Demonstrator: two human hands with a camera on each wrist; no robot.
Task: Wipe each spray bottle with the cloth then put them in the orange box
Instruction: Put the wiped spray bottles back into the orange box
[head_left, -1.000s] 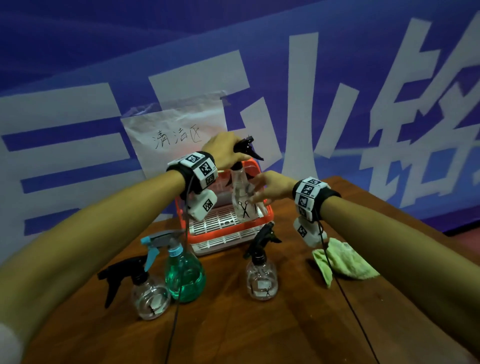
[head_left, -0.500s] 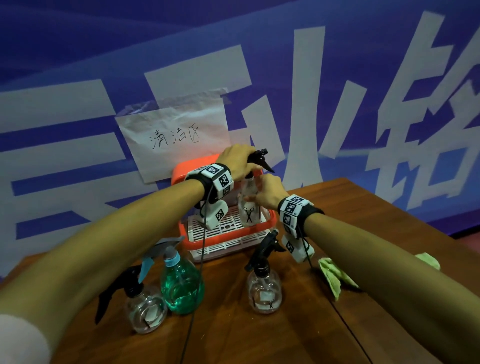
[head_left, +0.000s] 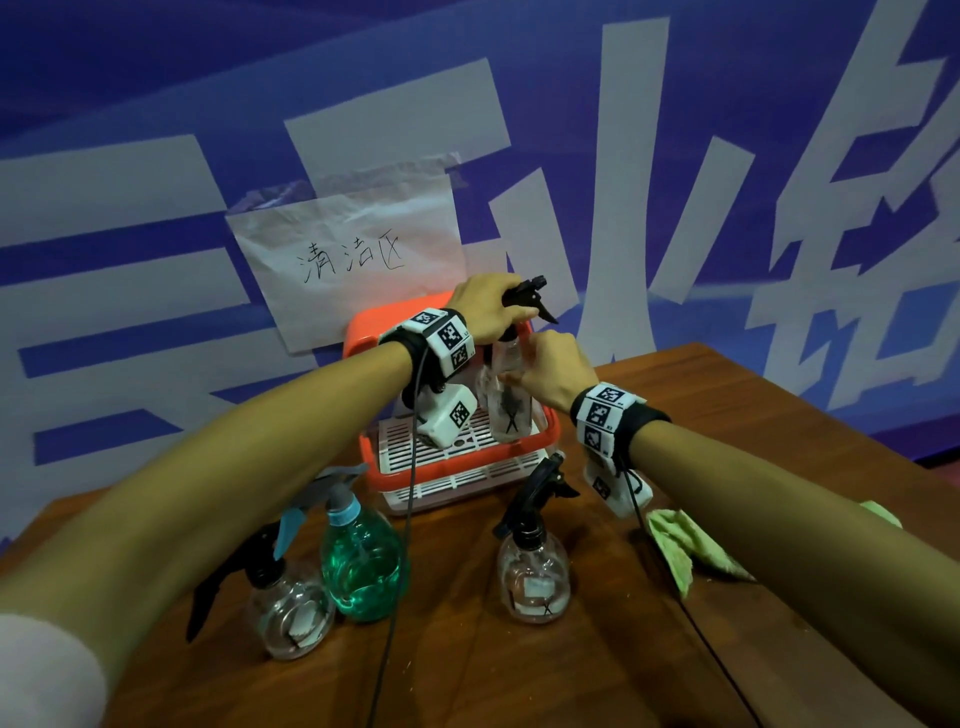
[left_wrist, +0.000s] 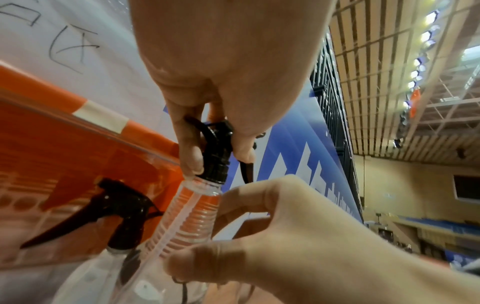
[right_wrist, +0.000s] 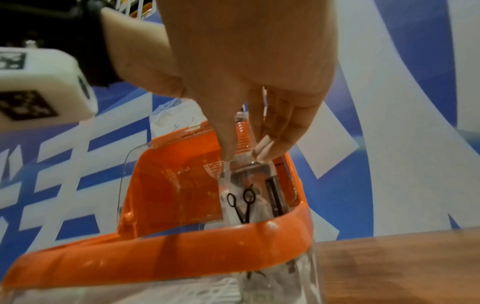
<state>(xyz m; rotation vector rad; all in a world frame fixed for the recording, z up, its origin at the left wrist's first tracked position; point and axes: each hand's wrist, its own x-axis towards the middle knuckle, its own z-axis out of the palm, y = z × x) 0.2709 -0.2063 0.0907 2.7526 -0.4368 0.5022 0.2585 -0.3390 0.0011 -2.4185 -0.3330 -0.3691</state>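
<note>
A clear spray bottle with a scissors mark stands upright inside the orange box, at its right side. My left hand grips its black spray head from above. My right hand pinches the ribbed neck; in the right wrist view its fingertips sit on the bottle's shoulder. Three more bottles stand on the table in front: a clear one, a green one and another clear one. The green cloth lies under my right forearm.
The box has a white slatted floor and stands against a blue and white banner with a paper sign. A second black trigger head shows in the box beside the held bottle. Wrist-camera cables hang over the wooden table.
Both hands have carried the clear bottle forward and down, from above the box's front to inside it near the white floor. The other bottles and the cloth have not moved.
</note>
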